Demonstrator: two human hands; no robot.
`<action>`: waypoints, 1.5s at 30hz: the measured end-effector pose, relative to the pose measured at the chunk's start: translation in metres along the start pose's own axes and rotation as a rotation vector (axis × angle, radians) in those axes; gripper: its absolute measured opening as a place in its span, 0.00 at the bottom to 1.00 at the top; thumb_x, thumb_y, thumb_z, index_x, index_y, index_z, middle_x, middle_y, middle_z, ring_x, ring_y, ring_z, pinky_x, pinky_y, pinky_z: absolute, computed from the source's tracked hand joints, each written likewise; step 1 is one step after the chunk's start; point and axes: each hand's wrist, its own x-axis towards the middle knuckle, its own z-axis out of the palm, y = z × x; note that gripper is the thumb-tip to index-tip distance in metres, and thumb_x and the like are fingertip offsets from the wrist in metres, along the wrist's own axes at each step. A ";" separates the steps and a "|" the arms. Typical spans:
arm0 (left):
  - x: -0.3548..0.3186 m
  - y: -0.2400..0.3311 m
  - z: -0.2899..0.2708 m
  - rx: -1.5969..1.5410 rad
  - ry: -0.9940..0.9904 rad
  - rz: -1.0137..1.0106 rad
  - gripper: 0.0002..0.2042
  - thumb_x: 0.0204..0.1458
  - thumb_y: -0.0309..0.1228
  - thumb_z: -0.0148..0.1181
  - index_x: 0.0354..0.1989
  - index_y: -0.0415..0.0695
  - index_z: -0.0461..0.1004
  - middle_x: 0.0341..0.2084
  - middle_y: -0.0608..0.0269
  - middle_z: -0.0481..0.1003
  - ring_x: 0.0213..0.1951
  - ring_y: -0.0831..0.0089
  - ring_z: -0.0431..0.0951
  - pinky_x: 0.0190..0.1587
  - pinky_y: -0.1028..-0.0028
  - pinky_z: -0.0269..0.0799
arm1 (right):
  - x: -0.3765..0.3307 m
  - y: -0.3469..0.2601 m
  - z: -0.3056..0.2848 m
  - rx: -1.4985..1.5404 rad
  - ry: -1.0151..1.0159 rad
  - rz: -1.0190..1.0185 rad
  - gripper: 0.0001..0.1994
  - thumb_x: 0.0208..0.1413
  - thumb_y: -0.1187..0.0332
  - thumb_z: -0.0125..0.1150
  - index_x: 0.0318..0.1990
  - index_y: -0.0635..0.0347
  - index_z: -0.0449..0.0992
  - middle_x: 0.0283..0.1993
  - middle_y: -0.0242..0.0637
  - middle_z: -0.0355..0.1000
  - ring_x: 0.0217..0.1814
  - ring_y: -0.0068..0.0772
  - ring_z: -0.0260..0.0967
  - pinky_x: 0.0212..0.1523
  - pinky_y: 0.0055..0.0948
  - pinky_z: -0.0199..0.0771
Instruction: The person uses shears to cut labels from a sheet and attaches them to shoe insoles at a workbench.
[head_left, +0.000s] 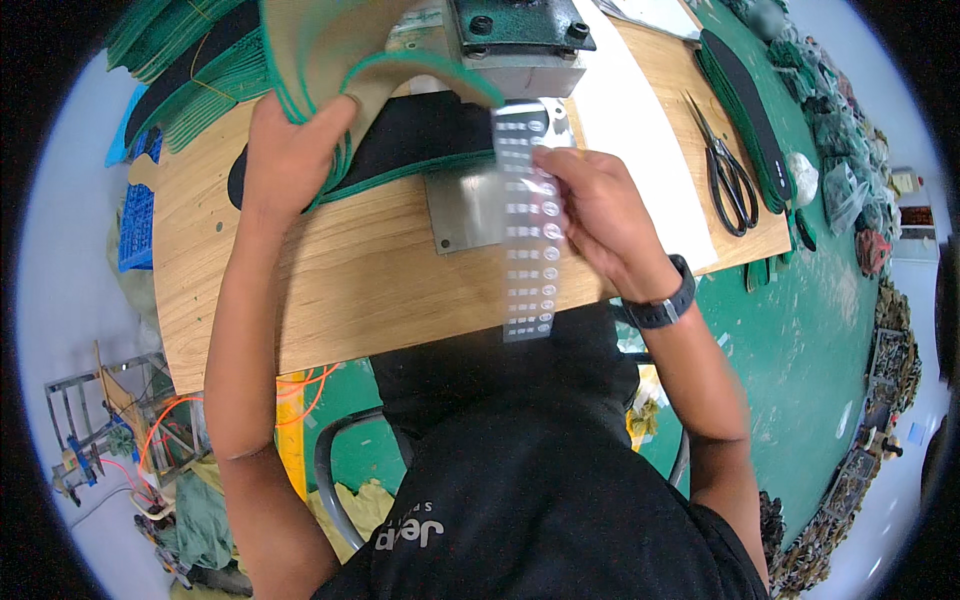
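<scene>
My left hand (pixel 295 150) is closed around several bent insoles (pixel 325 50), beige on the face with green edges, lifted at the left of the press. Below them a black insole with a green edge (pixel 420 135) lies across the table, one end close under the press head (pixel 525 50). My right hand (pixel 610 215) pinches a clear film strip (pixel 530 230) printed with rows of white marks. The strip hangs down past the table's front edge, in front of a flat metal plate (pixel 465 205). Fingertips of the right hand are partly hidden behind it.
Stacked green-edged insoles (pixel 215 90) lie at the far left, above a blue basket (pixel 137 225). On the right are a white sheet (pixel 650 140), black-handled scissors (pixel 730 180) and another stack of black insoles (pixel 745 115). Filled plastic bags (pixel 845 140) line the green floor.
</scene>
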 end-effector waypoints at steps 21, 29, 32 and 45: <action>-0.004 0.004 0.007 0.295 -0.167 -0.074 0.17 0.43 0.37 0.61 0.40 0.40 0.74 0.24 0.58 0.75 0.27 0.69 0.73 0.35 0.70 0.69 | 0.013 0.000 0.006 -0.155 -0.057 -0.031 0.14 0.59 0.66 0.52 0.24 0.67 0.73 0.19 0.35 0.70 0.15 0.23 0.65 0.15 0.20 0.66; -0.005 -0.002 0.017 0.545 -0.256 0.286 0.28 0.36 0.37 0.68 0.48 0.42 0.70 0.34 0.46 0.75 0.39 0.49 0.75 0.44 0.62 0.70 | 0.007 0.005 0.004 -0.136 -0.077 -0.080 0.13 0.57 0.67 0.52 0.24 0.66 0.72 0.18 0.35 0.68 0.14 0.24 0.64 0.14 0.21 0.65; -0.007 -0.010 0.012 0.505 -0.233 0.243 0.20 0.38 0.36 0.65 0.41 0.39 0.73 0.29 0.46 0.76 0.33 0.51 0.75 0.39 0.63 0.71 | 0.004 0.007 -0.004 -0.113 0.025 -0.162 0.12 0.57 0.68 0.52 0.24 0.66 0.72 0.18 0.35 0.67 0.14 0.24 0.63 0.14 0.21 0.65; -0.005 -0.018 -0.011 -0.183 0.109 0.078 0.09 0.47 0.26 0.57 0.34 0.35 0.75 0.29 0.67 0.76 0.31 0.80 0.73 0.37 0.75 0.69 | 0.009 -0.004 0.001 -0.265 -0.087 -0.017 0.13 0.57 0.68 0.54 0.23 0.65 0.72 0.19 0.35 0.69 0.16 0.23 0.67 0.16 0.19 0.69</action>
